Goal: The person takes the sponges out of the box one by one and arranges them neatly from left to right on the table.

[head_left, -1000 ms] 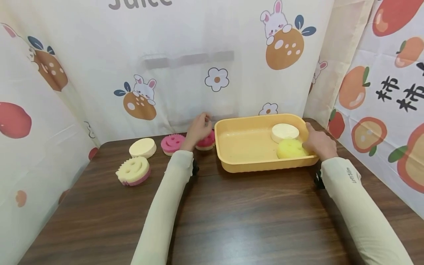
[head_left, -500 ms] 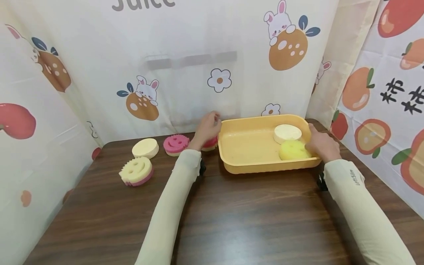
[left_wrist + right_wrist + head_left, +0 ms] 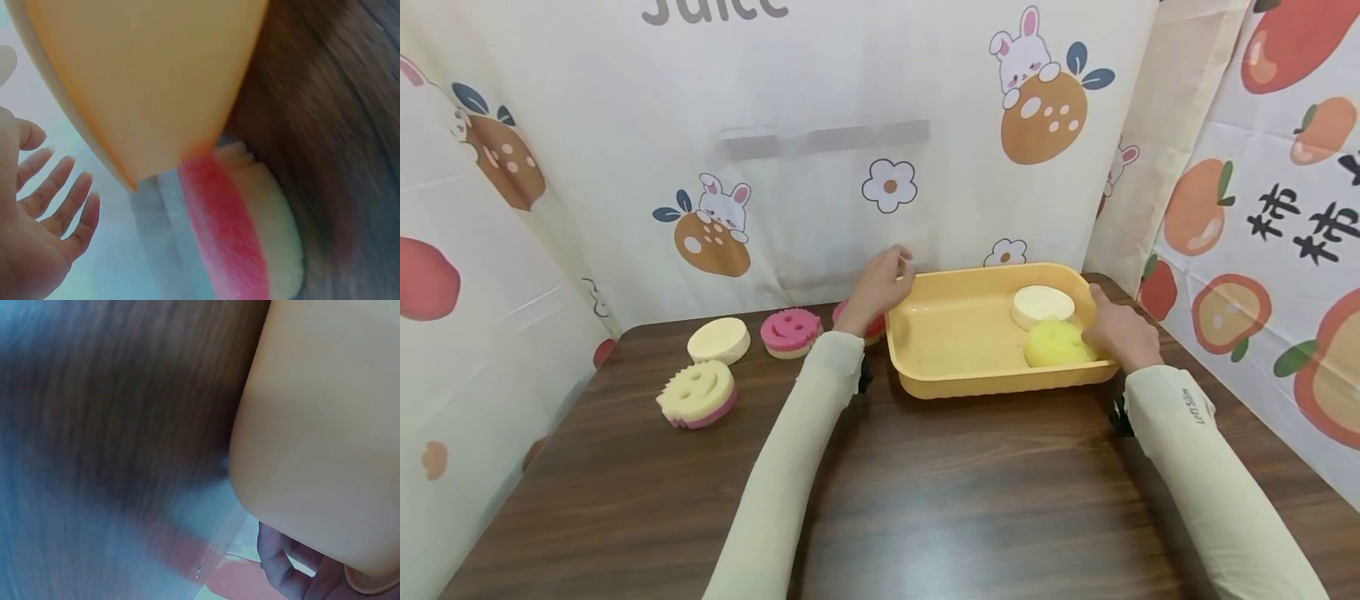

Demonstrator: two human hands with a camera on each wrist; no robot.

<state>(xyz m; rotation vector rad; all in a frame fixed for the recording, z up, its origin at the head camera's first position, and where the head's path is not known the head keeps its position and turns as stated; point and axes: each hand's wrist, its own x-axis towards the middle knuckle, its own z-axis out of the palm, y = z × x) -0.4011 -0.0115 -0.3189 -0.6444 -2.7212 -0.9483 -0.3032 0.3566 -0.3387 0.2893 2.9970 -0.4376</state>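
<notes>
A yellow plastic basin stands at the back of the table, with a round cream sponge and a bright yellow sponge in its right part. My right hand grips the right wall, thumb over the rim; in the right wrist view its curled fingers lie against the outside. My left hand is raised at the back left corner. In the left wrist view this hand has its fingers spread, apart from the basin wall. Partly hidden below it, a pink and cream sponge sits beside the basin.
Further left on the table lie a pink smiley sponge, a plain cream sponge and a cream smiley sponge with a pink underside. A printed curtain rises behind the table, with more printed cloth on the right.
My left hand has shifted right, from above the pink sponge to the basin's back left corner. The right hand keeps its hold on the basin, which stays in place.
</notes>
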